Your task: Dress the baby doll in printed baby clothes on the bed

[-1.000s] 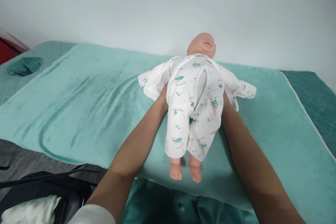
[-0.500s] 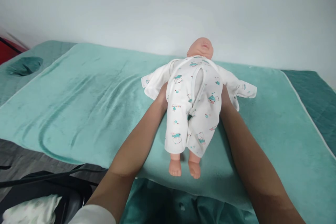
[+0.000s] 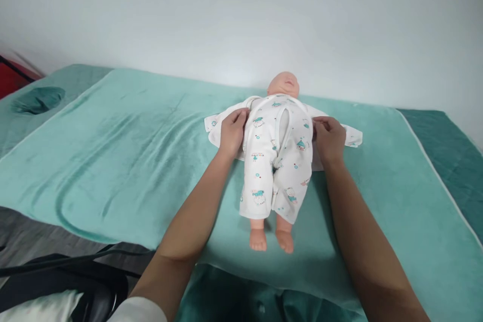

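Observation:
A baby doll (image 3: 284,83) in a white printed romper (image 3: 277,161) lies on its back on a teal blanket (image 3: 132,151), head toward the wall, bare feet toward me. My left hand (image 3: 232,131) rests on the doll's left flank, its fingers curled against the romper near the sleeve. On the other flank my right hand (image 3: 329,138) has its fingers bent and pressed on the cloth. Both hands lie on top of the garment now, and the sleeves spread out flat to either side.
The blanket covers a padded table with a darker green quilted cover (image 3: 449,156) showing at right. A dark green cloth lump (image 3: 37,99) sits at far left. Below left are a black object (image 3: 75,282) and a white cloth (image 3: 37,309).
The doll was held up off the blanket with my hands under its sides; it now lies lower and flat, and both hands have come out onto the romper's sides.

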Demonstrator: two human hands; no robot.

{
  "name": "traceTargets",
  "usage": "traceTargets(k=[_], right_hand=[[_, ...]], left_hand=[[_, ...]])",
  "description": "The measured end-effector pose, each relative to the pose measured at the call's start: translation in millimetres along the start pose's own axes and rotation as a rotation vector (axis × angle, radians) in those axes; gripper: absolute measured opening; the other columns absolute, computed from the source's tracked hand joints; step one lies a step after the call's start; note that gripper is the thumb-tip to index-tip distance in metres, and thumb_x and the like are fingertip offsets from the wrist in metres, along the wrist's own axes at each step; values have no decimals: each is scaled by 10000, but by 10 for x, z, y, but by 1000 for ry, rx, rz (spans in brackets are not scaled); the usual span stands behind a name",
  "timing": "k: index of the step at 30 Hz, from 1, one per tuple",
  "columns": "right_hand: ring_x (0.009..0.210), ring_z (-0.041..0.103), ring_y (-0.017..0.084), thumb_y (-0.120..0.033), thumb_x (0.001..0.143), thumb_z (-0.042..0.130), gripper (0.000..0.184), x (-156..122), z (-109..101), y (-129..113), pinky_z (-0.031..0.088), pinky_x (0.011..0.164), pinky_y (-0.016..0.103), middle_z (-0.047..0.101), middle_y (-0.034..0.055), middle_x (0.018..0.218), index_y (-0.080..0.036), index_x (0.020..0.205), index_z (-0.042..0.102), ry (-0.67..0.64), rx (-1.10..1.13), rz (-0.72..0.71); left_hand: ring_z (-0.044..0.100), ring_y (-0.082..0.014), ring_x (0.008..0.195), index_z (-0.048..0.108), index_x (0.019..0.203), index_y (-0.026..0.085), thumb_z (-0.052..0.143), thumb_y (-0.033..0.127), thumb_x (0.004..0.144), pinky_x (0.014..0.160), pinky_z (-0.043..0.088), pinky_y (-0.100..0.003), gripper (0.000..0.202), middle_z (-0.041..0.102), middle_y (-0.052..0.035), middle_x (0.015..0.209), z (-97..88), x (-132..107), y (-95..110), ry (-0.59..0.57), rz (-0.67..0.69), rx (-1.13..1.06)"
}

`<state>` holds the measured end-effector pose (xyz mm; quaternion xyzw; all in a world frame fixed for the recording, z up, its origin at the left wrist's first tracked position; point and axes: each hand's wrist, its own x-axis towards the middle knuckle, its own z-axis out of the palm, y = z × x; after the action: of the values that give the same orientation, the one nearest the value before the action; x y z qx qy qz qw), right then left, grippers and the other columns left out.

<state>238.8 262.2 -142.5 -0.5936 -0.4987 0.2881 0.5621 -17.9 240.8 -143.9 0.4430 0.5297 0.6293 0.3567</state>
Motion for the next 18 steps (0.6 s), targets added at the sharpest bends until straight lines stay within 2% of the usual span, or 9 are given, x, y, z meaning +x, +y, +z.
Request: traceTargets(k=[2, 4, 7, 10, 14, 16, 18], right_hand=[[757, 678, 185, -261, 794, 563, 202, 43, 40, -6, 555, 755, 358, 739, 28, 822, -197, 918, 710, 44, -25, -123], [865, 694, 191, -279, 836, 563, 189, 106, 119, -15, 552, 852, 372, 749, 45, 925, -204, 939, 702, 31, -46, -247], [978, 676, 199, -309, 856, 596, 184, 267, 260, -8, 527, 931, 381, 734, 62, 1038, -212, 971, 703, -48, -66, -367], [988, 650, 215, -364, 835, 650, 174, 462, 349, -2, 497, 961, 410, 732, 54, 1015, -216, 918, 686, -162, -105, -317], [962, 627, 204, -471, 833, 679, 263, 596, 325, -71, 468, 948, 390, 720, 35, 988, -215, 867, 625, -388, -109, -213], [918, 601, 190, -503, 852, 657, 293, 601, 285, -119, 462, 909, 368, 697, 21, 958, -217, 836, 594, -477, -139, -191], [864, 569, 180, -513, 877, 619, 311, 600, 266, -141, 458, 863, 353, 671, 11, 909, -220, 792, 559, -522, -178, -188]], left_hand=[[688, -205, 1115, 748, 1052, 201, 574, 352, 925, 1055, 504, -352, 262, 775, -52, 1136, 62, 115, 53, 33, 106, 109], [684, -195, 1086, 737, 1064, 196, 559, 326, 931, 1032, 499, -336, 258, 766, -58, 1153, 141, 283, 80, 22, 174, 216], [672, -197, 1015, 726, 948, 189, 584, 316, 909, 989, 494, -339, 195, 769, -56, 1060, 240, 553, 56, -86, 180, 378], [661, -194, 949, 682, 876, 189, 634, 401, 886, 931, 497, -338, 218, 756, -42, 965, 254, 713, 5, -242, 100, 367], [646, -192, 1051, 652, 906, 191, 675, 484, 859, 956, 480, -322, 297, 736, -60, 1146, 187, 740, 3, -417, 32, 268], [633, -191, 1061, 629, 835, 186, 669, 465, 866, 948, 476, -316, 283, 722, -63, 1151, 172, 739, 13, -460, 27, 277], [622, -174, 961, 597, 793, 190, 649, 433, 882, 879, 482, -306, 263, 710, -43, 1017, 185, 751, 4, -446, 23, 286]])
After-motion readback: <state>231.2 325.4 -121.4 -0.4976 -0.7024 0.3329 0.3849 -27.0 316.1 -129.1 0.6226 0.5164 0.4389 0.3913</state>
